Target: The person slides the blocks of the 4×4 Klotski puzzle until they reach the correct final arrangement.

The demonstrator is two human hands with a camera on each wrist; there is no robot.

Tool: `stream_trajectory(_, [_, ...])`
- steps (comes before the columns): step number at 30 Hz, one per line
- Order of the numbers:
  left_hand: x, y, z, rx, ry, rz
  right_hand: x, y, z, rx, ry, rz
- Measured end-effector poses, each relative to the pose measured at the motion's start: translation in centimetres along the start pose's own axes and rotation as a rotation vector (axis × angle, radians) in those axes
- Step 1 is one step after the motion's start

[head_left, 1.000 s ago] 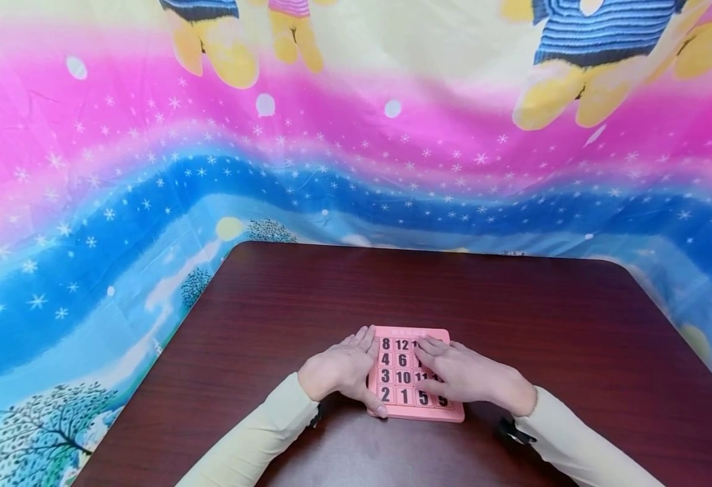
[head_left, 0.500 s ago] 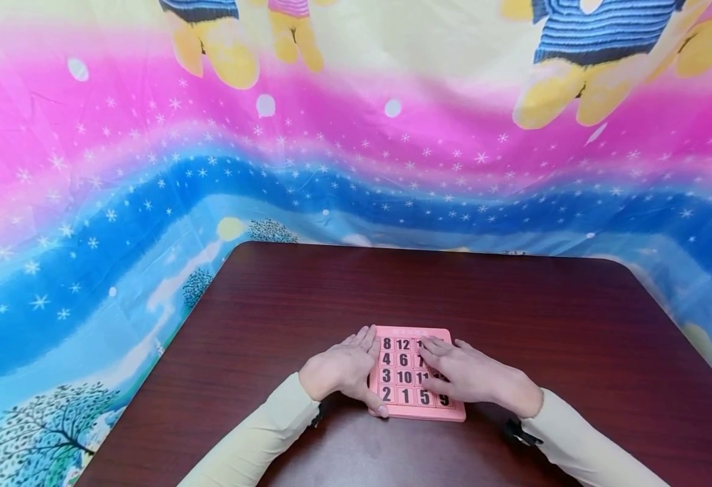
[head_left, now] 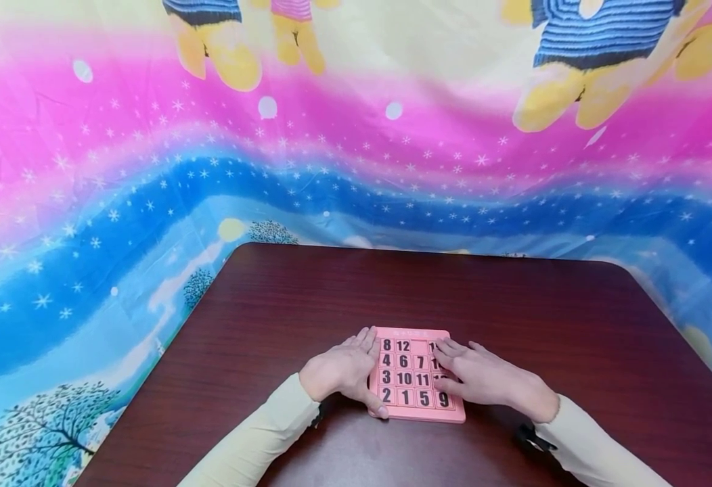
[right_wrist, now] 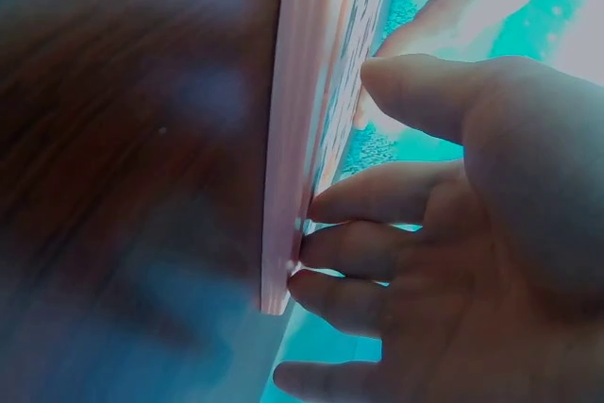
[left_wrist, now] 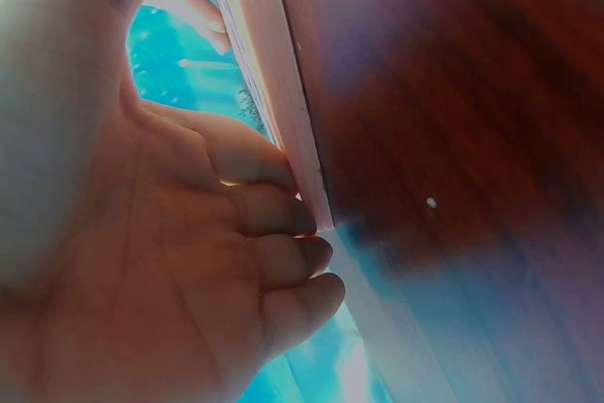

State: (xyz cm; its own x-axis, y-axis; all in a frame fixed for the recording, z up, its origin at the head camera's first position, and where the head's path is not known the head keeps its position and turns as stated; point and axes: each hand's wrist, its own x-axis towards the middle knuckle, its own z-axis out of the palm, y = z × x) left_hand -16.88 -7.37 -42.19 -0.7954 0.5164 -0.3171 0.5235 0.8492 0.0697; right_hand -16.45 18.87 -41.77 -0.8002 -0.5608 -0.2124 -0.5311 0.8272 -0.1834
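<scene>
From where I stand I count one left hand (head_left: 342,368), one right hand (head_left: 486,375), two pale sleeves (head_left: 258,433), one surface (head_left: 514,304), one pink board (head_left: 413,414) with fifteen numbered tiles (head_left: 404,379), some partly covered, one blank square (head_left: 419,348), and four figures (head_left: 599,37) on one backdrop cloth (head_left: 453,152).

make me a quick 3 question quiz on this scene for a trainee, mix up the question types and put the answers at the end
1. Multiple choice: which row of the pink rectangular board with black-numbered tiles shows a gap?
A) top
B) second
C) third

2. True or false: the bare left hand is at the board's left side.

3. Fill in the blank: read from left to right, the board's bottom row is 2, 1, 5, __.

Key:
1. A; the gap is just right of tile 12.
2. True; the bare right hand is at the right side.
3. 9
</scene>
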Motion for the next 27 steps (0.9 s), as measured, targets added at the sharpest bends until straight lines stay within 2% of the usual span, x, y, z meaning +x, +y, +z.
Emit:
stream_trajectory(9, [-0.2,-0.2,0.3,-0.024,-0.005,-0.009,0.2,-1.6,-0.7,-0.044,0.018,-0.054])
stream_trajectory(15, [-0.2,-0.2,0.2,-0.029,-0.009,-0.007,0.9,-2.5,-1.0,-0.025,-0.005,-0.045])
stream_trajectory(27, [-0.1,-0.1,0.1,-0.017,-0.013,-0.007,2.5,-4.0,-0.5,-0.037,-0.04,-0.089])
